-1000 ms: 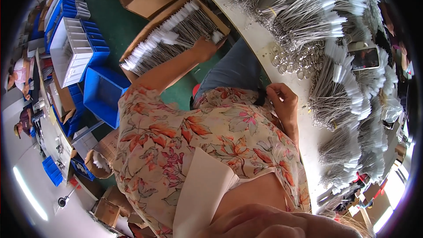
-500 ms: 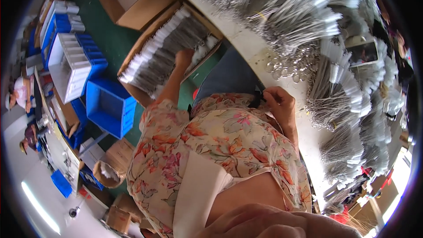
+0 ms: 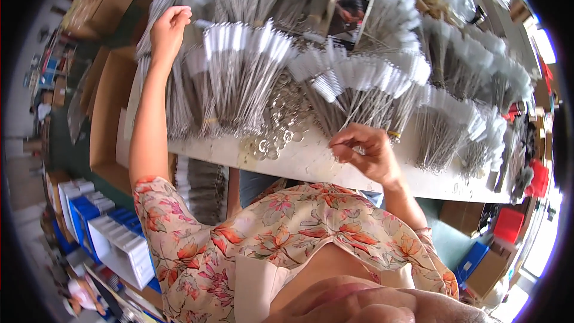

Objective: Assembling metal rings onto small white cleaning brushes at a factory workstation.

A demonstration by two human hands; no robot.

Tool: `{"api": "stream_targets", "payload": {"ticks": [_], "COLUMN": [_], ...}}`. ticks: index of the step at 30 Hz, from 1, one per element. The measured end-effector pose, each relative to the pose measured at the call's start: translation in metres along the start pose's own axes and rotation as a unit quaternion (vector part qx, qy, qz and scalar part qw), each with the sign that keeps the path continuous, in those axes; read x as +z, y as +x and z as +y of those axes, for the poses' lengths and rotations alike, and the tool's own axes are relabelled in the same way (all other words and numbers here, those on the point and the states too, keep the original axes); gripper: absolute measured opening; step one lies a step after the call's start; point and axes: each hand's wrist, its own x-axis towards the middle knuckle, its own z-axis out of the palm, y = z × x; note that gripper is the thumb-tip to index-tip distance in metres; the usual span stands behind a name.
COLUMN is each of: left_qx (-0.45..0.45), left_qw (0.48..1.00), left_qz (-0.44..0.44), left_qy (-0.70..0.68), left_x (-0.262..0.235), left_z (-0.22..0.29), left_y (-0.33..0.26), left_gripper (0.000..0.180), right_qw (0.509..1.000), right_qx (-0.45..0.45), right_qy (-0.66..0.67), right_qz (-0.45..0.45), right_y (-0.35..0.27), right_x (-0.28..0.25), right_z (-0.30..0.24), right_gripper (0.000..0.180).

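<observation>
My left hand [image 3: 167, 33] is raised above the left end of the table, beside bundles of wire-stemmed brushes with white bristles [image 3: 230, 54]. Its fingers are curled together, and anything between them is too small to make out. Close to the table's near edge, my right hand [image 3: 368, 152] hovers with thumb and fingertips pinched; what they hold, if anything, does not show. Just beyond it lie more bundled brushes [image 3: 376, 84]. A heap of small metal rings [image 3: 272, 131] spreads over the white table [image 3: 239, 155] between the two hands.
A phone [image 3: 348, 17] leans among the brushes at the back. Left of the table stands an open carton [image 3: 110, 116], and a box packed with brushes [image 3: 200, 188] sits below the edge. White and blue crates [image 3: 122, 248] are at lower left, a red bin [image 3: 508, 224] at right.
My view has turned toward the table. My left hand has left the box of brushes and risen over the table's left end. My right hand has moved from the table's edge to above the tabletop.
</observation>
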Motion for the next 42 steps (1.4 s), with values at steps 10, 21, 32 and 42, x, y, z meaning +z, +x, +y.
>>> {"api": "stream_targets", "payload": {"ticks": [10, 21, 32, 42], "left_qx": [0.044, 0.174, 0.151, 0.028], "left_qw": [0.999, 0.777, 0.889, 0.900], "left_qz": [-0.015, -0.495, -0.369, -0.259], "left_qy": [0.021, 0.347, 0.227, 0.350], "left_x": [0.072, 0.148, 0.125, 0.220], "left_z": [0.001, 0.062, 0.082, 0.028], "left_y": [0.059, 0.047, 0.065, 0.083], "left_gripper": [0.015, 0.007, 0.009, 0.028], "right_qw": [0.969, 0.961, 0.872, 0.866], "right_qx": [0.022, 0.029, 0.121, 0.242], "right_qy": [-0.061, -0.157, -0.417, -0.293], "right_qz": [0.237, 0.227, 0.226, 0.324], "right_y": [-0.019, 0.068, 0.192, 0.231], "right_x": [-0.104, -0.183, -0.286, -0.268], "right_z": [-0.030, -0.037, 0.036, 0.065], "right_gripper": [0.007, 0.016, 0.028, 0.030]}}
